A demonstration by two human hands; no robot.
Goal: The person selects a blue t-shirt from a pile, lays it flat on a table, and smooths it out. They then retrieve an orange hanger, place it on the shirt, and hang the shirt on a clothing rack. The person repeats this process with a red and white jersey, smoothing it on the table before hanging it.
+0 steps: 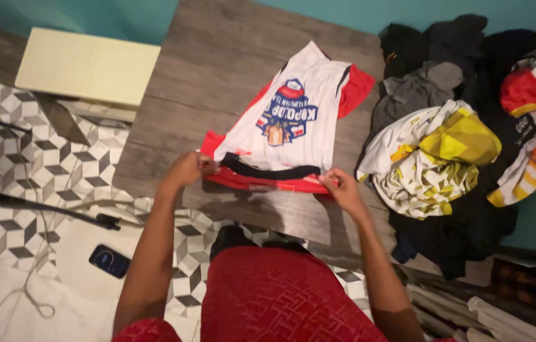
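At centre frame, the fingers (204, 166) of the left hand (187, 170) are closed in a pinch on the near left corner of a white sleeveless jersey (293, 120) with red trim and a blue and red crest. The right hand (342, 189) pinches the near right corner in the same manner, fingers shut on the red hem.

The jersey lies flat on the grey wood-grain worktop (217, 69), centre of frame, its far end pointing to the top of the picture and the near edge doubled over into a narrow red band.

Judgement: a fold of the near edge is in hand. The next move appears to call for both corners to travel together and level, so the cloth does not skew.

Both forearms reach forward from the lower frame, wrists low to the surface and roughly symmetrical.

At right lies a heap of clothing (451, 152), with yellow-and-white and dark pieces. At lower left, a dark phone (109, 260) lies on the patterned floor (8, 183); a cream board (87, 66) sits at upper left.
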